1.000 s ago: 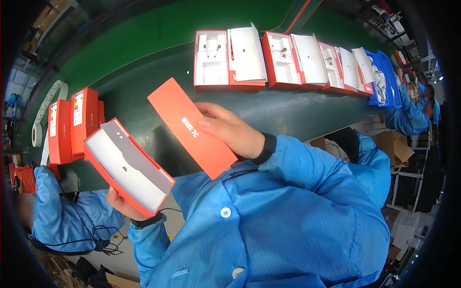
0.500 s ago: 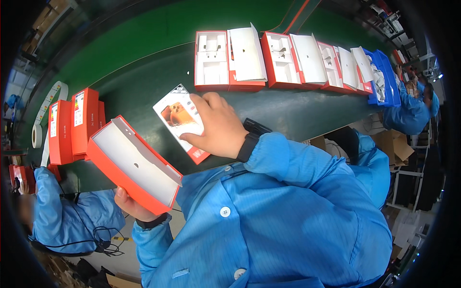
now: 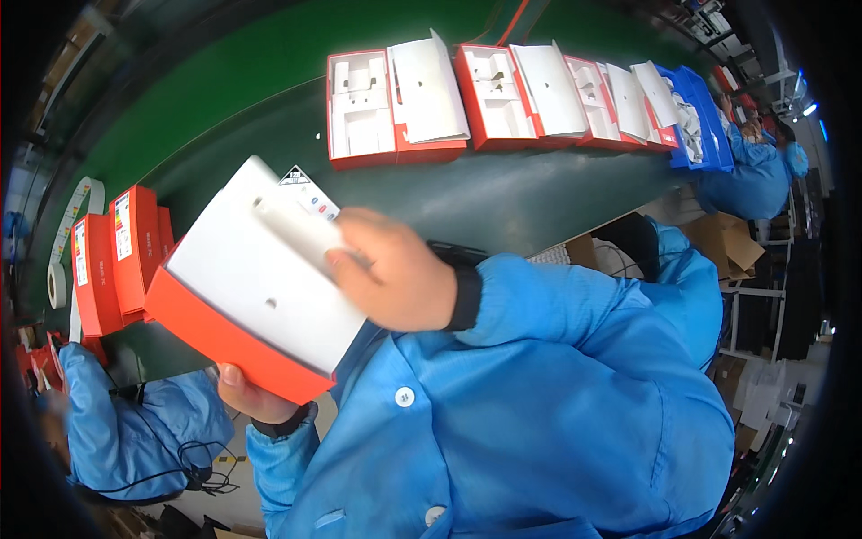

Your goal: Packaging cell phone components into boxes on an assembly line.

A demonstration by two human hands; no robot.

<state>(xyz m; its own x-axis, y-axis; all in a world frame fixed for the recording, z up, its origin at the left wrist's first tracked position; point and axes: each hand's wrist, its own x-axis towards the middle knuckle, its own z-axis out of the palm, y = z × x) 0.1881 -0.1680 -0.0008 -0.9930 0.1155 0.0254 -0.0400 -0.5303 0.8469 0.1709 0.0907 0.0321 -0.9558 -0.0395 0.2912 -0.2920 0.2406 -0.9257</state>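
Observation:
My left hand (image 3: 256, 397) grips the lower end of a red box (image 3: 235, 337), which is tilted above the near edge of the table. A white cardboard flap (image 3: 256, 242) with a small dark notch stands out from this box. My right hand (image 3: 391, 274), slightly blurred, is closed at the flap's right edge, thumb on its white face. Behind the flap, a corner of a white printed box top (image 3: 310, 198) shows; the remainder is hidden by the flap and my right hand.
Upright red boxes (image 3: 135, 242) stand at the left beside a roll of labels (image 3: 58, 283). Along the far side lie several open red boxes (image 3: 364, 135) with white inserts, then a blue bin (image 3: 705, 121). Co-workers in blue sit at left (image 3: 148, 431) and far right (image 3: 750, 175).
My right hand has moved from the printed box top to the white flap. The flap has swung up and out of the red box and now covers most of the printed top.

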